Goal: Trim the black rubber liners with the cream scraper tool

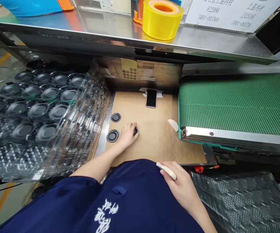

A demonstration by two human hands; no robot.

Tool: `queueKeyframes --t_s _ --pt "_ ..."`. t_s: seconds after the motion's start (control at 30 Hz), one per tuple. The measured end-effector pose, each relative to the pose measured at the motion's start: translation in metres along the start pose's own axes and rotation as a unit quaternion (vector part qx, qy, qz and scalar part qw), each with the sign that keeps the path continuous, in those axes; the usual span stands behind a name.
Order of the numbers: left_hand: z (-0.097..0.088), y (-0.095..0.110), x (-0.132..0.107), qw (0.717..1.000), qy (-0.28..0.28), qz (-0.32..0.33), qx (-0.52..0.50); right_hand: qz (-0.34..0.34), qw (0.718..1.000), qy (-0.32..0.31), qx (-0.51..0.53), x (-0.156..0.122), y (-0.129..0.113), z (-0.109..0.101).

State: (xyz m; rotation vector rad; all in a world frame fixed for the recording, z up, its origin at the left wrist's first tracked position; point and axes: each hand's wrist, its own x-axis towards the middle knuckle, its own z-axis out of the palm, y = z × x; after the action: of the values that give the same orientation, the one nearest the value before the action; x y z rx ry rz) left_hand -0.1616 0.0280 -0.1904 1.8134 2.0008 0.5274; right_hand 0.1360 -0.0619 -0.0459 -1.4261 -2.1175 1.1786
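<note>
My left hand [129, 135] rests on the cardboard sheet [152, 139], its fingers curled over a black round plastic part [135, 131] that they mostly hide. To its left lie two more parts of that kind, a far black disc [116, 117] and a near black disc [112, 136], each with a raised ring. Close to my body, my right hand [179, 181] grips a small off-white pad [167, 171] between thumb and fingers. A similar off-white half-round piece [173, 125] lies on the cardboard by the conveyor.
Stacked clear trays [81, 119] full of black parts stand at left. A green conveyor belt [237, 103] borders the right, with more clear trays [244, 204] below. A phone [151, 98] lies at the back. Overhead, a metal shelf [101, 27] carries yellow tape [163, 21].
</note>
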Motion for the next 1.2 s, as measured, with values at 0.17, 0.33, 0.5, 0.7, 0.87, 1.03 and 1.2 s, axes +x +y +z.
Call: queueKeyframes --t_s 0.17,0.33,0.5,0.7,0.87,1.03,1.2 --pt "-0.036 -0.039 0.04 0.989 0.09 -0.101 0.064 0.009 1.0 -0.004 0.018 -0.003 0.003 -0.001" --pt "-0.052 -0.064 0.055 0.981 0.096 -0.13 0.105 -0.002 1.0 0.004 0.017 -0.003 0.004 -0.004" --pt "-0.048 -0.068 0.053 0.976 0.083 -0.153 0.129 -0.008 1.0 0.014 0.01 -0.004 0.009 -0.007" --pt "-0.048 -0.07 0.057 0.973 0.068 -0.173 0.137 -0.01 1.0 0.022 0.004 -0.005 0.013 -0.01" --pt "-0.051 -0.072 0.059 0.975 0.066 -0.177 0.116 -0.023 0.999 0.032 0.011 -0.006 0.012 -0.01" --pt "-0.055 -0.071 0.059 0.977 0.077 -0.19 0.058 -0.02 0.999 0.031 -0.04 0.005 0.029 -0.008" --pt "-0.062 -0.06 0.056 0.974 0.095 -0.199 -0.054 0.036 0.99 0.1 -0.096 0.034 0.07 0.005"
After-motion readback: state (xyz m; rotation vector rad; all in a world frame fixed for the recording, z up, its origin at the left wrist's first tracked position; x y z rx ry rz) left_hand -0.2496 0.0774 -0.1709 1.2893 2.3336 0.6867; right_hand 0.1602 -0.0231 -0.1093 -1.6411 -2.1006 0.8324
